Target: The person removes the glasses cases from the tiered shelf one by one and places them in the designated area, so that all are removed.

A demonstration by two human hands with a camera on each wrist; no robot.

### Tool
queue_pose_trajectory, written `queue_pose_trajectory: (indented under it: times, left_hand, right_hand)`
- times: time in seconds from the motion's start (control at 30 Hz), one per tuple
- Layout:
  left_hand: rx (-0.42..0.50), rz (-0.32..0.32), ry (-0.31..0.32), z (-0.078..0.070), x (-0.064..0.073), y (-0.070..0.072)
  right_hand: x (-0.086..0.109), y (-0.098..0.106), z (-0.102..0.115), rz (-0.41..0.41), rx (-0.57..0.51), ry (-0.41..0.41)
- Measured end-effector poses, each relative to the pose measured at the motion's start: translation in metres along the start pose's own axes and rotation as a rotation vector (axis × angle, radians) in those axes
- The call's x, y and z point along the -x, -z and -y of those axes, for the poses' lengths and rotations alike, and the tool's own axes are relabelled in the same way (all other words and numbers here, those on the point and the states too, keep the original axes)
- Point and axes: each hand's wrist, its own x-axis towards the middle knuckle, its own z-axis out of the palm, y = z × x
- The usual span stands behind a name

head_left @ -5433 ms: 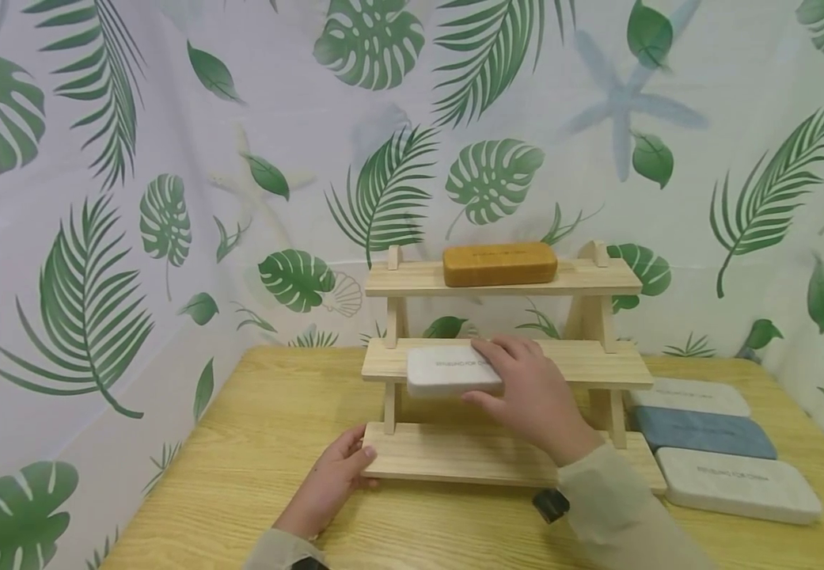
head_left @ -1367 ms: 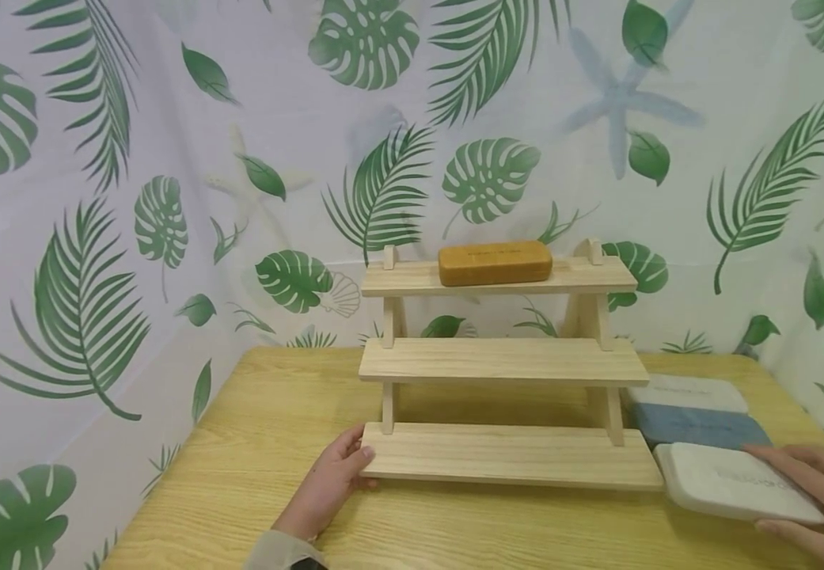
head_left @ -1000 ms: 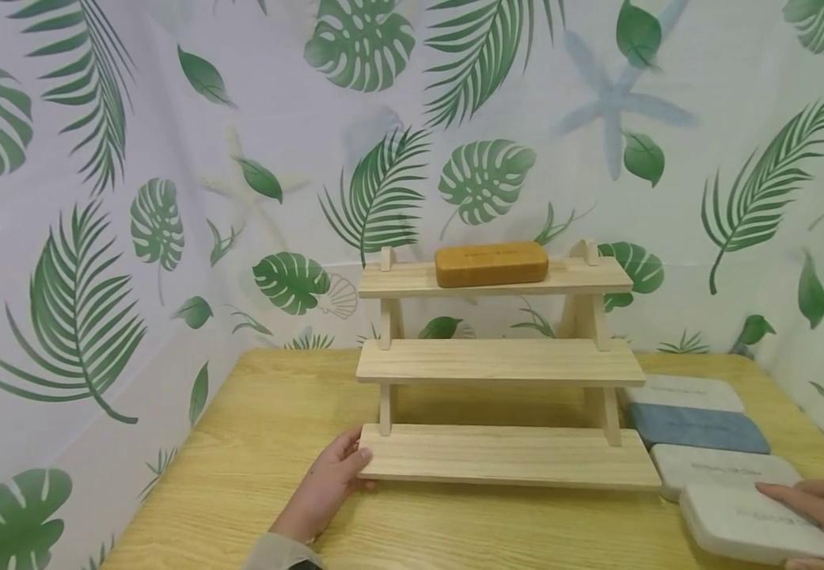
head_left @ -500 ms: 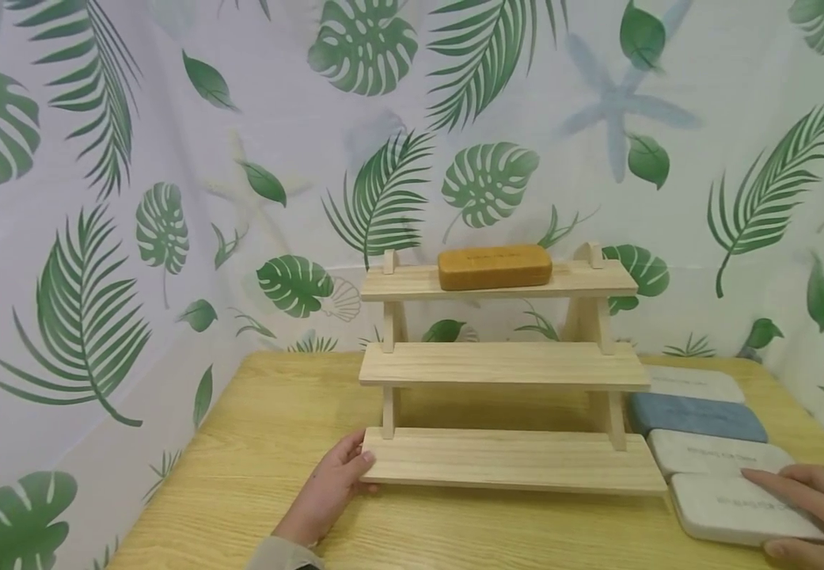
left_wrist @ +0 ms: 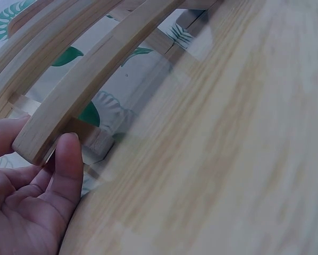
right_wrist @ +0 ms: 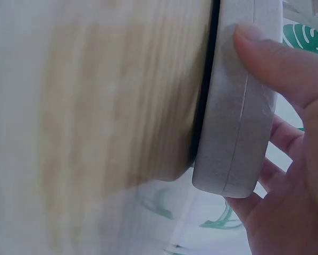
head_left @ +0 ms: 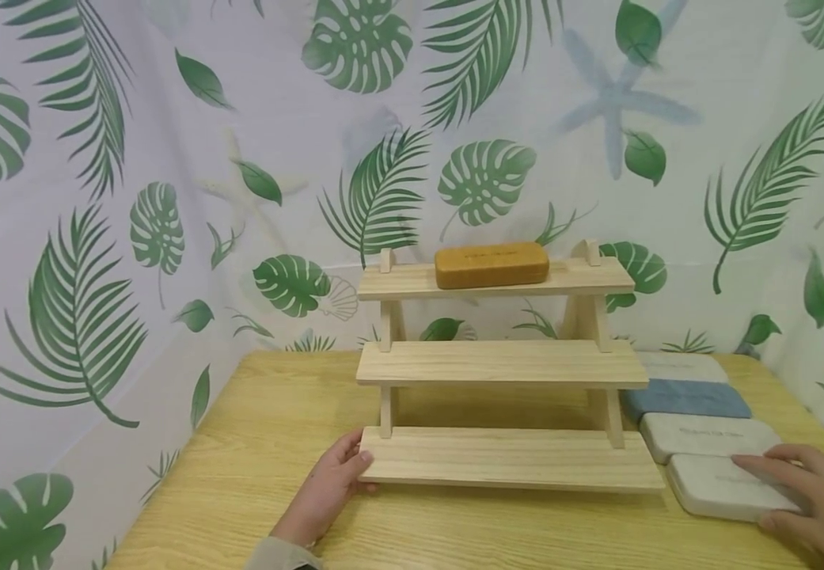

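My left hand (head_left: 326,487) grips the left end of the bottom tier of a three-tier wooden display stand (head_left: 511,459). In the left wrist view, thumb and fingers (left_wrist: 68,164) pinch the board's end. Over at the right, my right hand (head_left: 821,503) holds the nearest white glasses case (head_left: 728,487), which lies flat on the table. The right wrist view has its thumb on one side of that glasses case (right_wrist: 236,117) and the fingers on the other. Touching it from behind is another white glasses case (head_left: 707,434), then a blue one (head_left: 689,398) and a far white one (head_left: 678,366).
An orange glasses case (head_left: 491,265) sits on the stand's top tier. The row of cases lies close along the stand's right side. Behind the wooden table (head_left: 255,412) hangs a leaf-patterned backdrop (head_left: 276,119).
The white glasses case, earlier held at the middle tier, now lies at the front of the right-hand row. My right hand has pushed the row slightly back. My left hand keeps its grip.
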Motion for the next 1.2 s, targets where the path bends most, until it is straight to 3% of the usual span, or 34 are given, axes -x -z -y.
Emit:
queue_pose_trajectory:
  times: [0.1,0.27,0.47,0.67,0.83,1.07,1.2]
  left_hand:
    - [0.002,0.001,0.006,-0.001,0.001,0.000]
    - [0.011,0.006,0.005,-0.001,0.000,-0.001]
    - [0.018,0.003,-0.003,0.001,-0.001,0.000]
    - [0.014,0.005,-0.003,0.001,-0.001,0.001]
    - [0.008,0.004,0.000,0.001,0.000,0.000]
    - [0.013,0.002,-0.001,0.001,0.000,0.001]
    - [0.016,0.003,0.005,0.002,0.000,0.001]
  right_hand:
    - [-0.004,-0.002,0.003,-0.050,-0.020,0.033]
    - [-0.007,-0.003,0.004,-0.063,-0.020,0.052]
    - [-0.012,-0.001,0.007,0.010,-0.031,-0.010]
    - [-0.016,0.004,0.016,0.012,-0.089,-0.091]
    - [-0.023,0.010,0.024,-0.033,-0.142,-0.140]
    - [-0.037,0.023,0.042,-0.130,-0.180,-0.094]
    - [-0.045,0.033,0.055,-0.136,-0.197,-0.086]
